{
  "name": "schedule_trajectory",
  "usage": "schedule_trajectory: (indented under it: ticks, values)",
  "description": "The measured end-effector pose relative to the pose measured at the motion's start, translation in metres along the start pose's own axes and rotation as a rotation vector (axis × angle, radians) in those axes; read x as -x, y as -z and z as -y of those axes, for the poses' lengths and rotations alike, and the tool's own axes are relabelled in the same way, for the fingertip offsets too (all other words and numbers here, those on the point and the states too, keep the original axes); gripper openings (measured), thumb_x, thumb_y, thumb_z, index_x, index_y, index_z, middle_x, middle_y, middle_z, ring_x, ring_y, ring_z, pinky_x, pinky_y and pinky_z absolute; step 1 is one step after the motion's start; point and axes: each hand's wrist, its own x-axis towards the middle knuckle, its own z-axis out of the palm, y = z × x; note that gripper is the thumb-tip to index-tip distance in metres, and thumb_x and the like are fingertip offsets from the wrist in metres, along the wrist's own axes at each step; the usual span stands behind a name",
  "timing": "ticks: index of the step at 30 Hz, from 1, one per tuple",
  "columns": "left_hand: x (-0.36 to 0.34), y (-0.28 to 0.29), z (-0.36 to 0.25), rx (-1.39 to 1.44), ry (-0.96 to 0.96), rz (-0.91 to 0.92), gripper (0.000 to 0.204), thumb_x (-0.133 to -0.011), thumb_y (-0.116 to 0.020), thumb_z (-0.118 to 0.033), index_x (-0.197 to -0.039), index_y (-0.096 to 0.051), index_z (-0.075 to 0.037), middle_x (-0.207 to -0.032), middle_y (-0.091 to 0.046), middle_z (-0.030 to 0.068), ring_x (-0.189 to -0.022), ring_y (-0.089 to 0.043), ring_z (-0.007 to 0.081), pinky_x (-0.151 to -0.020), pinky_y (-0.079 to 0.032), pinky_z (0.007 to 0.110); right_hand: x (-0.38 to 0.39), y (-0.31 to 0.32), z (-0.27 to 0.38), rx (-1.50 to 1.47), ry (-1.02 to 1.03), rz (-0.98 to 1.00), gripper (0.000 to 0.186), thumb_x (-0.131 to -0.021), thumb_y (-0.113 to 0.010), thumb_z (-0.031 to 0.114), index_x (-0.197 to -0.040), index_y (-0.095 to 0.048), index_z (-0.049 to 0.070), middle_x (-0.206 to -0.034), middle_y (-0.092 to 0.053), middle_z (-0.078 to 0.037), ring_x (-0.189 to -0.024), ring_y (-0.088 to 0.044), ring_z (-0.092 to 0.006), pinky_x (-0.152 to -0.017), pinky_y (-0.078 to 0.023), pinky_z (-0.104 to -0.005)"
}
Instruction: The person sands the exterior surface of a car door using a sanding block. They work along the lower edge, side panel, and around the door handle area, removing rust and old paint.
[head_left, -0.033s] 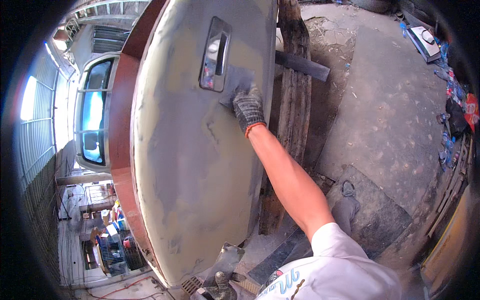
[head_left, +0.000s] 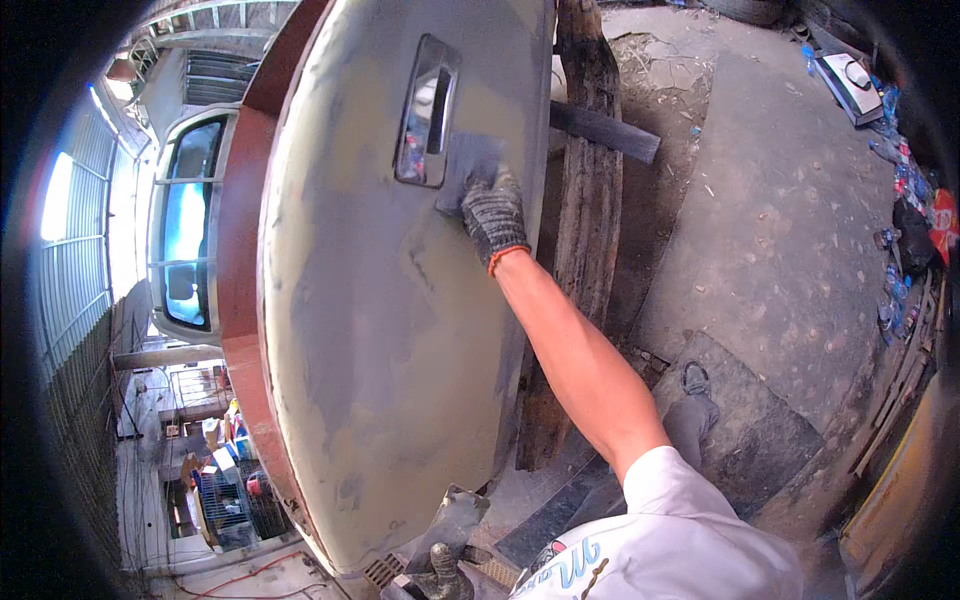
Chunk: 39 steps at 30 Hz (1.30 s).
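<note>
A large vehicle panel (head_left: 400, 300), patchy grey and pale yellow-green like filler over primer, fills the middle. Near its upper part is a recessed handle plate (head_left: 428, 110) with a shiny rim. My right hand (head_left: 495, 212), in a grey knit glove with an orange cuff, presses at the panel just below and right of that plate. Its fingers close on a thin, dark grey flat spreader (head_left: 450, 203), mostly hidden by the glove. At the bottom edge, my gloved left hand (head_left: 443, 572) grips a grey-smeared flat board (head_left: 460, 515), with its thumb showing.
A weathered wooden beam (head_left: 590, 220) runs along the panel's right side, with a dark bar (head_left: 605, 132) sticking out across it. My shoe (head_left: 695, 378) is on the concrete floor (head_left: 770, 230). Plastic bottles (head_left: 895, 290) lie at far right. Another vehicle's window (head_left: 190, 225) shows left.
</note>
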Motion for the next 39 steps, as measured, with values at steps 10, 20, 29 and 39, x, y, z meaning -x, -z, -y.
schedule_trajectory:
  ticks: [10, 20, 29, 39]
  values:
    - [-0.01, -0.03, -0.054, -0.192, -0.067, -0.042, 0.048, -0.102, -0.047, -0.044, -0.092, -0.059, 0.002, -0.087, -0.062, 0.0092, -0.077, -0.055, 0.0196, -0.069, -0.045, 0.037, 0.024, 0.055, 0.047, -0.223, -0.206, 0.256, 0.028, -0.096, -0.056, 0.014, -0.119, -0.052, -0.002, -0.108, -0.063, -0.016, -0.092, -0.062, -0.0205, -0.08, -0.051, -0.0334]
    - [0.018, -0.034, -0.048, 0.051, 0.116, -0.255, 0.045, -0.101, -0.05, -0.044, -0.091, -0.059, -0.001, -0.079, -0.06, 0.0051, -0.07, -0.054, 0.0157, -0.062, -0.044, 0.032, 0.09, 0.081, 0.111, 0.193, 0.474, 0.242, 0.013, -0.087, -0.062, 0.014, -0.091, -0.056, 0.004, -0.078, -0.061, -0.02, -0.068, -0.061, -0.0398, -0.059, -0.05, -0.045]
    - [-0.002, -0.026, -0.054, 0.331, 0.16, -0.075, 0.037, -0.101, -0.051, -0.04, -0.09, -0.056, -0.004, -0.077, -0.06, 0.0043, -0.064, -0.053, 0.0155, -0.06, -0.044, 0.033, 0.084, 0.063, 0.115, 0.454, 0.43, 0.245, 0.024, -0.091, -0.054, 0.022, -0.095, -0.061, -0.001, -0.079, -0.062, -0.025, -0.072, -0.062, -0.0426, -0.068, -0.051, -0.0484]
    - [-0.023, -0.012, -0.069, 0.226, 0.094, 0.073, 0.034, -0.101, -0.053, -0.031, -0.084, -0.057, -0.002, -0.081, -0.061, 0.0057, -0.073, -0.053, 0.016, -0.068, -0.044, 0.037, 0.061, 0.063, 0.121, 0.56, 0.284, 0.29, 0.035, -0.09, -0.055, 0.028, -0.104, -0.061, -0.003, -0.089, -0.065, -0.028, -0.086, -0.063, -0.0449, -0.078, -0.051, -0.0509]
